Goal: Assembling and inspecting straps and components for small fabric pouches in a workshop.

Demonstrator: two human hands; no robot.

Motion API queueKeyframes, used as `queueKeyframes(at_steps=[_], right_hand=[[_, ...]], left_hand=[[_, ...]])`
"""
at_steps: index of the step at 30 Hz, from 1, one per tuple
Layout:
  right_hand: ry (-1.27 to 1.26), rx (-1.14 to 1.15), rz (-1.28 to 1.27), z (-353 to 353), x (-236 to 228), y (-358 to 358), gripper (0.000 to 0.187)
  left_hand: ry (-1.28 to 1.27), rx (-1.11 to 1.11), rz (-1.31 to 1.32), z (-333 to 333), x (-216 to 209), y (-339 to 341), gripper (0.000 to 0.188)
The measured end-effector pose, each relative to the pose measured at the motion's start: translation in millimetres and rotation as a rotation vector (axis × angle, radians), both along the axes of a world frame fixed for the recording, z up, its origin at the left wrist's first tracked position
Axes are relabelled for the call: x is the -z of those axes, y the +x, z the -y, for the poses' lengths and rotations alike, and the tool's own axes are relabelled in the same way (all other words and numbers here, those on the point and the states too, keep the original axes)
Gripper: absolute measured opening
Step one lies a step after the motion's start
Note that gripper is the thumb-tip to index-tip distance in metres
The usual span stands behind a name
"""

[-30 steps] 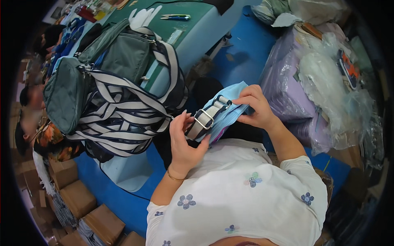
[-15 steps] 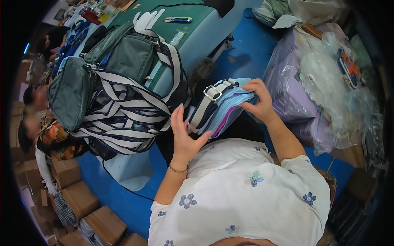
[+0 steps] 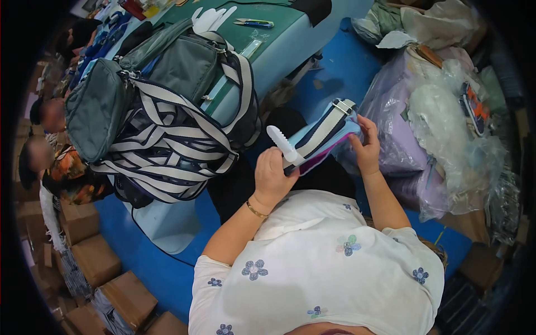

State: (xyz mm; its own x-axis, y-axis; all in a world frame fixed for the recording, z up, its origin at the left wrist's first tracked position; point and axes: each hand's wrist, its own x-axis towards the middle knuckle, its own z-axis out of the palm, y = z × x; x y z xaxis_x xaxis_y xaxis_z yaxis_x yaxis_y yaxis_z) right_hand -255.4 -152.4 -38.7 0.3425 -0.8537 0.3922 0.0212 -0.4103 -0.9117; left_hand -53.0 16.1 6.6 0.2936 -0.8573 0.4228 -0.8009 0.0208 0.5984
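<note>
Over my lap I hold a folded light-blue bag with a magenta edge. Its navy and off-white striped strap lies along the top, with a metal slide buckle at the far end. My left hand is closed at the near left end of the bag. A white plastic strip with a toothed edge sticks up from beside its fingers, over the strap's end. My right hand pinches the bag's right edge, its fingertips partly hidden behind the fabric.
Grey-green bags with a heap of striped straps lie on the green-topped table at left, near thread snips and white strips. Plastic-wrapped lilac bundles stand at right. Cardboard boxes and other people are at far left.
My left hand has closed at the bag's near end, and the white strip now shows upright there. The bag has shifted right and turned, its buckle now farther away and to the right.
</note>
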Motion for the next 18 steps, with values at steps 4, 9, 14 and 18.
queueKeyframes(at_steps=[4, 9, 14, 18], right_hand=[[0.054, 0.212, -0.126, -18, -15, 3, 0.063], [0.303, 0.010, -0.349, -36, -6, -13, 0.059], [1.001, -0.692, 0.423, -85, -29, 10, 0.054], [1.496, -0.353, 0.865, -87, -41, 28, 0.045]], left_hand=[[-0.205, 0.042, 0.405, 15, -26, 19, 0.040], [-0.323, 0.039, 0.648, 11, -18, 26, 0.025], [-0.344, 0.103, 0.708, 9, -10, 15, 0.023], [-0.390, 0.174, 0.773, 6, -12, 5, 0.023]])
